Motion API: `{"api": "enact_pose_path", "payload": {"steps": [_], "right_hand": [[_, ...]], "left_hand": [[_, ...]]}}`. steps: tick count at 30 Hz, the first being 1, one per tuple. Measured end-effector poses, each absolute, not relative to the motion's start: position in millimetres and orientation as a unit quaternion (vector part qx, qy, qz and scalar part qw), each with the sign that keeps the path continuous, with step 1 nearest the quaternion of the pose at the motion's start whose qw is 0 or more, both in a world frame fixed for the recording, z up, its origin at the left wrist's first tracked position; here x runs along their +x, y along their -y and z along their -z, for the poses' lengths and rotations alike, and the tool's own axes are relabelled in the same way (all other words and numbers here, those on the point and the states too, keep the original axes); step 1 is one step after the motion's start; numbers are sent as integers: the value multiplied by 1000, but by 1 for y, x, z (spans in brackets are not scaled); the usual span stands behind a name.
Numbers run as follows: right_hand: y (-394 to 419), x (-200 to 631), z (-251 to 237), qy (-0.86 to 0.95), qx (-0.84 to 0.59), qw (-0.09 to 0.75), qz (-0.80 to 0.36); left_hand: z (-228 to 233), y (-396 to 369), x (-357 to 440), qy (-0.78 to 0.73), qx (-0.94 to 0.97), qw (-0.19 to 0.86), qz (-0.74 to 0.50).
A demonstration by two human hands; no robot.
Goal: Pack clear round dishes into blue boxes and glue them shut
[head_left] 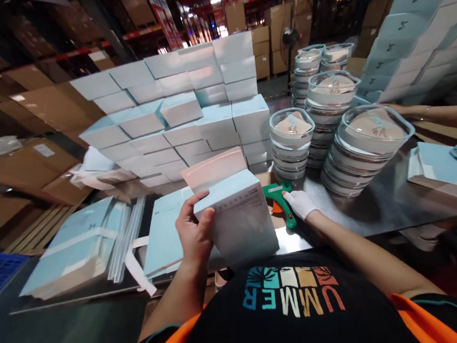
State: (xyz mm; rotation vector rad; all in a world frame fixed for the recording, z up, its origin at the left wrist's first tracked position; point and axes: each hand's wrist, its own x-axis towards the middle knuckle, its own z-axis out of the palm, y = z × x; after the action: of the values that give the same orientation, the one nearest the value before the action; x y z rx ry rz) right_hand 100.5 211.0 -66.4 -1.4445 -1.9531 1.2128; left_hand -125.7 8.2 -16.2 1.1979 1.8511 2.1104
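My left hand [196, 222] grips a light blue and white carton [243, 218] by its left side, thumb on the near face. A pinkish inner flap [216, 168] stands up at the carton's far edge. To the right of the carton, my right hand [301, 203] in a white glove is closed at the handle of a green glue gun [280, 193] with an orange trigger. The gun lies sideways, its front end close to the carton; part of it is hidden by the carton. Flat blue cartons [164, 233] lie on the table left of my left hand.
A wall of stacked cartons [149, 87] stands behind the table [360, 218]. Stacks of clear-lidded round containers [370, 143] rise at the right. Strapped flat cartons [75, 243] and clear sticks [128, 239] lie left. Another person's arm [431, 113] reaches in at right, near more stacked cartons [413, 43].
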Motion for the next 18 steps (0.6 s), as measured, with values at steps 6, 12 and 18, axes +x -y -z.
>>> {"api": "enact_pose_path", "payload": {"steps": [6, 12, 18], "right_hand": [[-190, 95, 25, 712, -332, 392, -479], [-165, 75, -24, 706, -173, 352, -590], [-179, 94, -12, 775, -118, 349, -514]], "left_hand": [[14, -12, -117, -587, 394, 106, -699], [9, -18, -111, -578, 442, 126, -674], [14, -32, -115, -498, 477, 18, -724]]}}
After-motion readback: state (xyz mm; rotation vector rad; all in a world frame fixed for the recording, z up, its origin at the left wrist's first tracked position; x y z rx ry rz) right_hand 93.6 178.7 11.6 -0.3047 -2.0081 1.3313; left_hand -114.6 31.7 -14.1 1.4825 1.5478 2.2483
